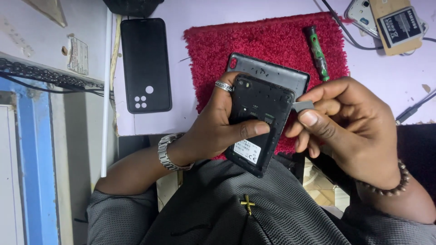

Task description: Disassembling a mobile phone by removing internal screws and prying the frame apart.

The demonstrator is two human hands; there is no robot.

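Your left hand (218, 127) grips the open-backed black phone (260, 124); its black plastic back cover (272, 72) lies behind on the red mat. Your right hand (345, 122) pinches a small grey pry piece (303, 105) at the phone's edge; internals not yet opened.

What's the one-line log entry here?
left hand: holds opened phone | right hand: pinches small grey pick at phone edge | screwdriver: on red mat

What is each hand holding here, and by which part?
The left hand grips the black phone, back cover off, by its long sides, thumb across the back. The right hand pinches a small grey pick by one end, tip at the phone's edge.
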